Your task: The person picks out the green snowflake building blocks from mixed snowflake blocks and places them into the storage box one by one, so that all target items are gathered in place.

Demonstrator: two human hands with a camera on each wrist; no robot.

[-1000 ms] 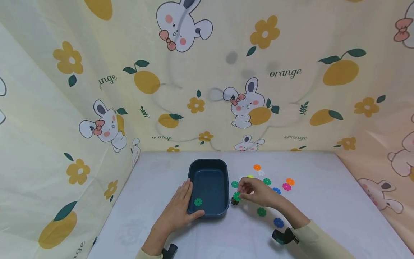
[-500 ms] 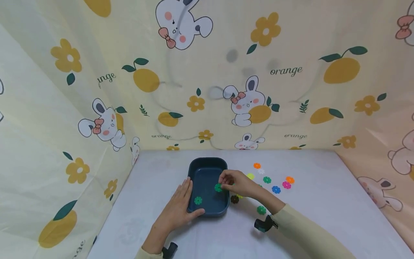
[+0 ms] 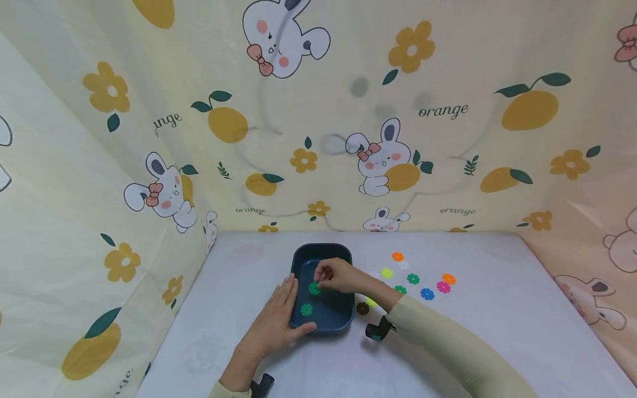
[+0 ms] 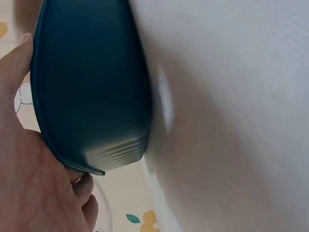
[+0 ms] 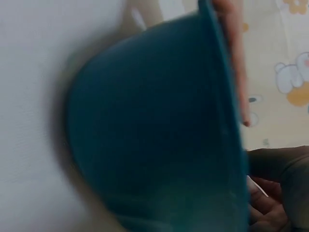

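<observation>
My left hand (image 3: pixel 275 315) rests along the left rim of a dark teal plastic tub (image 3: pixel 345 319), its fingers straight and the thumb over the near corner. In the left wrist view, the palm and thumb lie at the tub's rim (image 4: pixel 35 87). Over the inside of the tub, my right hand (image 3: pixel 338 275) pinches a green flower-shaped disc (image 3: pixel 314 288) between thumb and fingertips. A second green flower-shaped disc (image 3: pixel 306 309) lies on the tub's floor, near the left hand. The right wrist view shows the tub's outer wall (image 5: pixel 154 111), which hides the held disc.
To the right of the tub, several flower-shaped discs lie spread on the white tabletop (image 3: pixel 448 342): orange (image 3: pixel 397 256), blue (image 3: pixel 427 294), pink (image 3: pixel 443 287), dark brown (image 3: pixel 363 308) and others. The right forearm overlaps some of them. A patterned curtain (image 3: pixel 278 166) stands behind the table.
My right hand has carried the green disc leftward from the scattered discs, across the tub's right rim, to over its inside. The left hand has stayed on the rim.
</observation>
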